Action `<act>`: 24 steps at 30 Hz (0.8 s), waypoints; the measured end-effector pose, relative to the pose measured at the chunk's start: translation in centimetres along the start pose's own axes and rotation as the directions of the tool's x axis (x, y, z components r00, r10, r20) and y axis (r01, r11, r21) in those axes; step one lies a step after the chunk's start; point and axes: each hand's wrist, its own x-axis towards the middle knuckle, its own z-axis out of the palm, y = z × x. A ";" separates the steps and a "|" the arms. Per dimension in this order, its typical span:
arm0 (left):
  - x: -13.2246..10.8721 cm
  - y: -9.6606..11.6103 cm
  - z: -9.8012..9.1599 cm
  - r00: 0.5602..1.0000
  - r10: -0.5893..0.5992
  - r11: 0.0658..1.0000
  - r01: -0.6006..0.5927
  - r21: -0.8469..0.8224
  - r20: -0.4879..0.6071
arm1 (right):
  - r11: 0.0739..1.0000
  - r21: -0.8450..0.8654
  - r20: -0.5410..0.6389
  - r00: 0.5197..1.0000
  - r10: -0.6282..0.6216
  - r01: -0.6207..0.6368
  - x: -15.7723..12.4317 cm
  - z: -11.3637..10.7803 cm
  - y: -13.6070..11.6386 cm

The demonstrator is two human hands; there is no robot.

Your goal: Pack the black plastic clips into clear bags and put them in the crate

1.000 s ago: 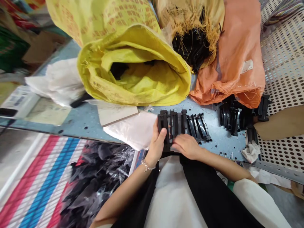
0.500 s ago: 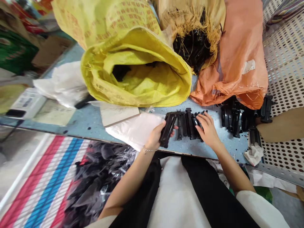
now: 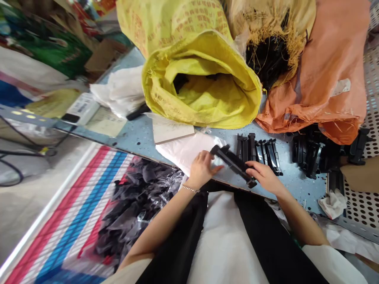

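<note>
A long black plastic part [image 3: 232,162] is held at a slant just over the front of the table. My right hand [image 3: 265,177] pinches it near its lower right end. My left hand [image 3: 201,169] is beside its upper left end, thumb stretched out apart from the fingers; whether the fingertips touch the part is hard to see. Behind my right hand, a row of several similar black parts [image 3: 260,153] lies on the blue table [image 3: 137,136]. White plastic sheeting [image 3: 183,152] lies under and behind my left hand.
An open yellow sack [image 3: 204,118], a frayed tan sack [image 3: 272,19] with black parts inside and an orange sack [image 3: 331,90] stand along the back. More black parts [image 3: 310,154] spill out at the right. Dark plastic-wrapped pieces [image 3: 136,205] fill a striped bag below left.
The view has swung left, so things appear further right. The black part has turned and now spans between my hands. My right hand has left the row and grips the part; my left hand's grip has loosened.
</note>
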 end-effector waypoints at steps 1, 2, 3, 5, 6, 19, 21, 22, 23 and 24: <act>0.2 -0.4 0.3 0.998 0.058 0.991 -0.061 0.118 0.029 | 0.981 0.182 -0.038 0.996 0.079 -0.071 0.0 0.4 0.2; 0.5 -0.7 0.4 0.993 0.089 0.976 -0.103 0.190 0.079 | 0.928 0.355 -0.065 0.987 0.148 -0.116 0.0 0.9 0.2; 0.7 -1.1 0.3 0.986 0.103 0.967 -0.130 0.219 0.130 | 0.855 0.500 -0.080 0.976 0.200 -0.135 0.1 1.5 0.2; 1.1 -1.6 -0.5 0.970 0.114 0.976 -0.150 0.160 0.213 | 0.718 0.685 -0.099 0.960 0.261 -0.125 0.3 2.6 -0.1; 1.2 -1.9 -1.1 0.962 0.122 0.985 -0.147 0.089 0.243 | 0.669 0.736 -0.111 0.955 0.276 -0.107 0.4 3.1 -0.3; 0.2 -2.1 -2.1 0.992 0.022 0.953 0.016 -0.302 0.120 | 0.579 0.803 -0.017 0.965 0.263 -0.144 6.1 10.0 -1.7; -0.1 -2.0 -2.7 0.999 -0.018 0.946 0.032 -0.321 0.045 | 0.592 0.799 -0.085 0.957 0.278 -0.101 6.3 10.2 -1.3; -0.3 -1.9 -3.0 0.999 -0.038 0.945 0.032 -0.327 -0.012 | 0.588 0.804 -0.105 0.952 0.286 -0.088 6.3 10.2 -1.2; -0.5 -1.8 -3.3 0.997 -0.038 0.947 0.017 -0.320 -0.062 | 0.579 0.812 -0.116 0.948 0.295 -0.081 6.3 10.1 -1.0; -0.7 -1.7 -3.5 0.995 -0.009 0.955 -0.019 -0.295 -0.095 | 0.569 0.819 -0.121 0.945 0.304 -0.079 6.2 10.0 -0.9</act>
